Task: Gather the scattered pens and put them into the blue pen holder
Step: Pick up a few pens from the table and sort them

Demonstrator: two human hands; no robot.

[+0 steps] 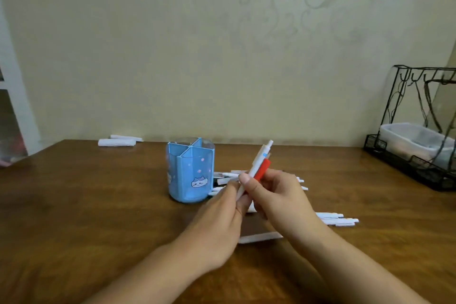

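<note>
Holding a small bunch of pens (257,168) upright betw. both hands, we've got a white one and a red one showing. Right hand (276,195) pinches the bunch w/ thumb on front; left hand (222,215) curls round the lower ends. Blue pen holder (190,170) stands just left of the hands, mid-bench, looks empty. More white pens (338,218) lie on the bench (86,205) behind & right of the hands. Wire rack (419,126) sits at the far right corner.
</note>
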